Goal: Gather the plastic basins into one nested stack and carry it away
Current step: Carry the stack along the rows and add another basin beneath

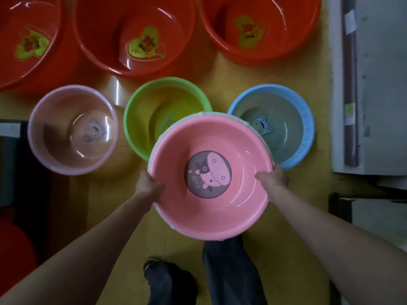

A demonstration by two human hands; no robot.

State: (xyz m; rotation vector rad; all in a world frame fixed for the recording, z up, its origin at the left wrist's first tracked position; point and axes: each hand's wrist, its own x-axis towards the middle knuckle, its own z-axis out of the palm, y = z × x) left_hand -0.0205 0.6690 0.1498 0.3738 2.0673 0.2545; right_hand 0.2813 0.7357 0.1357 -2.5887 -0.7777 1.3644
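I hold a pink basin (242, 150) with a cartoon cow print up above the floor; a pale rim beneath its edge shows another basin nested under it. My left hand (148, 183) grips its left rim, my right hand (274, 178) its right rim. On the floor beyond lie a clear pink basin (55, 133), a green basin (141, 111) and a blue basin (295, 128), the last two partly hidden by the held stack. Three large red basins (105, 29) sit in a row farther back.
The yellow-brown floor (123, 216) carries everything. A grey cabinet or board (378, 84) with a dark rolled tube stands at the right. Dark and red objects (13, 227) crowd the left edge. My legs and shoes (167, 280) are below the held stack.
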